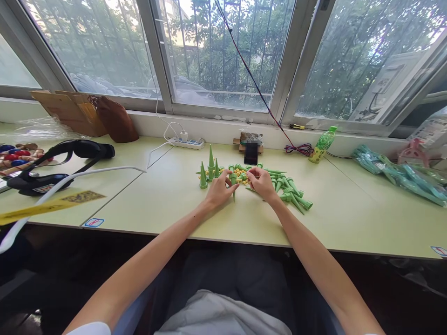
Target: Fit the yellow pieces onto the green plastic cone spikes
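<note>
Left hand (219, 190), head view, grips one green spike (233, 177), tip down, between near and far edges of the desk (167, 200); right hand (262, 184) is just beside, thumb and fingers drawn narrow near yellow bits (241, 176), whether on anything cannot tell. Upright spikes (211, 163) stand left of the left hand; loose spikes (293, 191) lie heaped about the right hand, mostly to its right. Toward the desk's far edge: phone (251, 153) behind the bits, power strip (186, 143) leftward, bottle (321, 146) rightward.
</note>
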The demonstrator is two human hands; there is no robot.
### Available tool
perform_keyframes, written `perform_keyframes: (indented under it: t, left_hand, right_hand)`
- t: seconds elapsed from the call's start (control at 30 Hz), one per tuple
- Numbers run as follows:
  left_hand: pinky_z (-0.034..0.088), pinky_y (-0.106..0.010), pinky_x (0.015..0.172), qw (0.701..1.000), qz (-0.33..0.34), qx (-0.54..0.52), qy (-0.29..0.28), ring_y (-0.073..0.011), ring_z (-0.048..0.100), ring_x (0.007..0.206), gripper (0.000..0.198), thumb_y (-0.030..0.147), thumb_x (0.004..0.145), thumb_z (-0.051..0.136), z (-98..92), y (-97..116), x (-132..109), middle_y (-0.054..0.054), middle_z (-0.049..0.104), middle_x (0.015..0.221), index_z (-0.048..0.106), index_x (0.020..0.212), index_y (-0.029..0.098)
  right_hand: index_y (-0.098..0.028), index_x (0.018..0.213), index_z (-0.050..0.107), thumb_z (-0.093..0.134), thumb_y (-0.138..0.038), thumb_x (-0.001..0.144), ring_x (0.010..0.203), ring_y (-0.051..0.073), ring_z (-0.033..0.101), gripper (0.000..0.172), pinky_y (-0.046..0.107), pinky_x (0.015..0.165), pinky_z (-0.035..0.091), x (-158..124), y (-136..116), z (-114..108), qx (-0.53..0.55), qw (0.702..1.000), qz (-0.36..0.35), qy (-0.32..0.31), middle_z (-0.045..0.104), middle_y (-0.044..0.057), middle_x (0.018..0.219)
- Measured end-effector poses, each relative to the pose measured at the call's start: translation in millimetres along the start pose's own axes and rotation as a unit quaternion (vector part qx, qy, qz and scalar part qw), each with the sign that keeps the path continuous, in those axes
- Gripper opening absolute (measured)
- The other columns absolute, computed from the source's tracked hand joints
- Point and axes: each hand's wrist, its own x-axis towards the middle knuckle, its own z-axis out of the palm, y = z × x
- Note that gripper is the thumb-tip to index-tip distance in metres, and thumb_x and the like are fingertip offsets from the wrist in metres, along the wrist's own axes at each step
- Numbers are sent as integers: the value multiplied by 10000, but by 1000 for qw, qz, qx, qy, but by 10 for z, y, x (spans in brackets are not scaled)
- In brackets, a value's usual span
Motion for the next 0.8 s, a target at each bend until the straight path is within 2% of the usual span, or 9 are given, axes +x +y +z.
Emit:
perform_keyframes:
  t: [0.13, 0.33, 0.57, 0.8]
  left_hand:
    - [441, -285, 661, 1000, -6, -7, 22, -168, 622, 622, 442, 398, 835, 700, -6, -12, 7, 3, 702, 771, 547, 1207, 214]
    - [435, -277, 645, 1000, -1, -8, 23, -155, 600, 597, 445, 401, 841, 697, 5, -26, 7, 5, 697, 775, 540, 1212, 211]
    - [427, -267, 636, 1000, 9, -17, 14, -141, 590, 585, 442, 406, 852, 689, -1, -5, -3, 17, 676, 764, 536, 1215, 204]
    - [427, -261, 639, 999, 14, -27, 14, -123, 566, 572, 433, 357, 846, 696, 1, 30, -6, 24, 669, 759, 532, 1211, 193]
  right_hand:
    - [-209, 785, 629, 609, -441, 827, 541, 167, 570, 236, 288, 511, 463, 5, 7, 2, -3, 1000, 3, -6, 638, 23, 636]
    - [-221, 753, 600, 613, -428, 809, 552, 167, 576, 215, 280, 501, 462, 6, 20, 15, -3, 1000, -12, -10, 626, 18, 626]
    - [-212, 796, 576, 609, -415, 818, 422, 123, 523, 206, 280, 480, 458, -27, -18, 28, 19, 998, 10, -53, 633, -7, 649]
    - [-199, 829, 591, 602, -434, 840, 433, 111, 541, 236, 266, 466, 449, -40, -31, 30, 12, 997, -17, -78, 664, 18, 746]
